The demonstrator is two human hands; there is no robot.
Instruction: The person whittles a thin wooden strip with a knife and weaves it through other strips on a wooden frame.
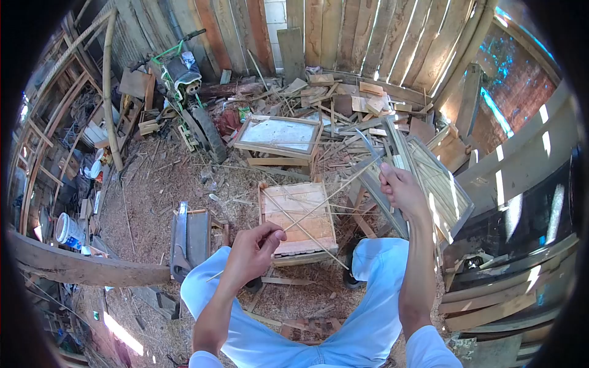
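My left hand [253, 250] is closed in a pinch on a thin wooden strip [331, 195], which slants up to the right toward my other hand. A narrow knife blade [367, 143] sticks out past the fist of my right hand [402, 189]; the handle is hidden inside the fingers. The blade lies close to the strip's far end, but I cannot tell whether they touch. Below the hands, between my knees, stands a low wooden box [313, 214] with a slatted top. A second thin stick [319, 241] lies diagonally across it.
A handsaw [180, 236] rests on a small dark-topped stool [199, 236] by my left knee. Ahead stands a framed panel [276, 135] near a heap of wood scraps [368, 101]. A small motorbike [190, 92] is at the back left. Leaning boards [432, 178] crowd the right.
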